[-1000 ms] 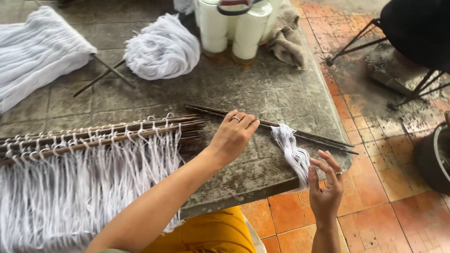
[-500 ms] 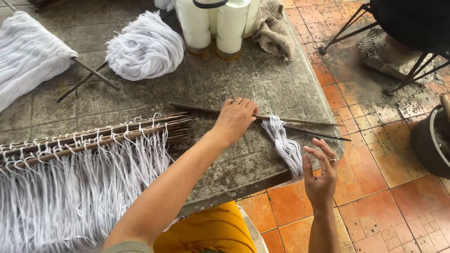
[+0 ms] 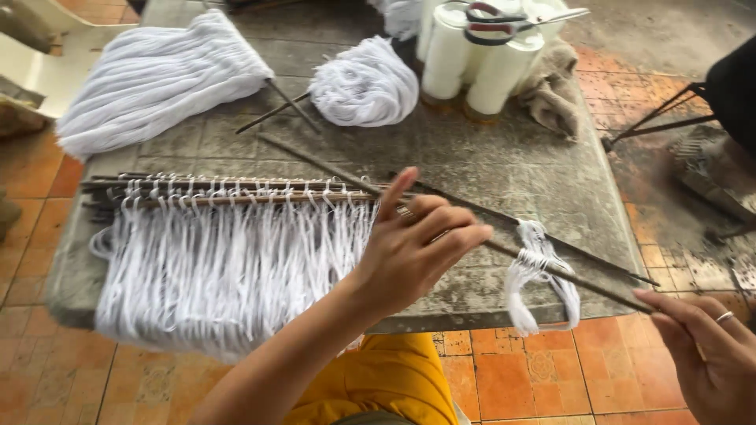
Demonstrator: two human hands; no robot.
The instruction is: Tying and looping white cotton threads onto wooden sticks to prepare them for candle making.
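— What sits at the centre?

— A long, thin dark metal rod (image 3: 551,267) slanting across the worn grey stone tabletop (image 3: 504,165), with a small bunch of white cotton strands (image 3: 539,275) looped over it and hanging past the table's front edge. The left hand (image 3: 413,244) rests on the rod's middle, fingers loosely curled over it, index finger raised. The right hand (image 3: 709,358), a ring on one finger, pinches the rod's near tip between its fingertips.

— And around that?

— To the left, a bundle of similar rods (image 3: 228,191) carries a dense fringe of soft white yarn loops (image 3: 228,267) draping over the edge. Behind lie a flat fan of white yarn (image 3: 157,79), a round fluffy white yarn skein (image 3: 366,83) and smooth white cylindrical spools (image 3: 472,55) with red-handled scissors (image 3: 504,24) on top. A crumpled beige cloth (image 3: 551,98) lies beside them. Orange floor tiles (image 3: 535,378) show below.

— What has changed in half a second?

— The right hand, open and free then, now grips the rod's end. The left hand has lifted its forefinger, and the small bunch sits further right along the rod.
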